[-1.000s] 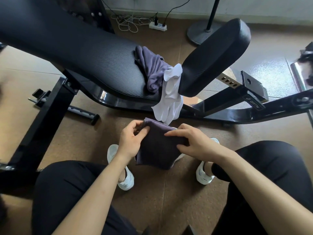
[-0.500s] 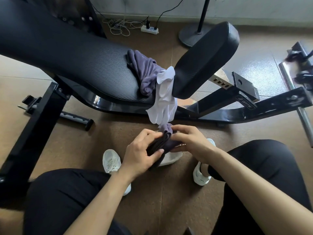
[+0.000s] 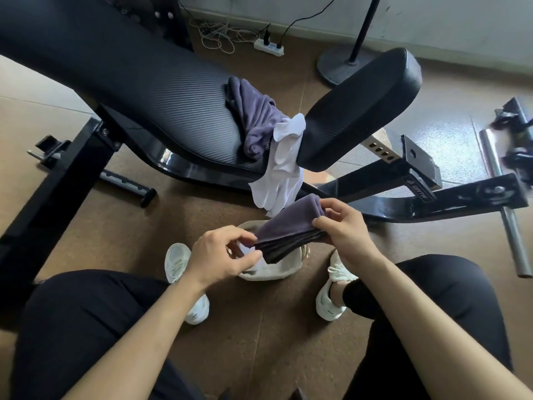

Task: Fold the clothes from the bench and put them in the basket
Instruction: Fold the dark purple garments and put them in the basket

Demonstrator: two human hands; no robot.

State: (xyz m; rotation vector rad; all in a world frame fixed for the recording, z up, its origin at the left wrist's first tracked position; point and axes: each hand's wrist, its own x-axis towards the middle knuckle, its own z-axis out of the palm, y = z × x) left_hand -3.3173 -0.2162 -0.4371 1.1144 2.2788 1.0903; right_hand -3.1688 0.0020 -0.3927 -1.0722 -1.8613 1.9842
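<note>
A folded purple cloth point(image 3: 291, 229) hangs in the air above the beige basket point(image 3: 274, 274), which stands on the floor between my feet. My right hand point(image 3: 343, 226) pinches the cloth's right end between thumb and fingers. My left hand point(image 3: 225, 252) pinches its lower left corner. On the black bench point(image 3: 161, 96) lies a crumpled purple garment point(image 3: 253, 116). A white garment point(image 3: 281, 171) hangs from the bench's edge, just above the held cloth.
The bench's raised seat pad point(image 3: 363, 105) and black steel frame point(image 3: 432, 197) stand beyond the basket. A metal bar point(image 3: 507, 215) lies on the right. A stand base point(image 3: 343, 64) and a power strip point(image 3: 269, 49) with cables sit by the far wall. My white shoes point(image 3: 184, 281) flank the basket.
The flat purple cloth was folded smaller between both hands. It is now a compact stack held over the basket, which has come into view under it.
</note>
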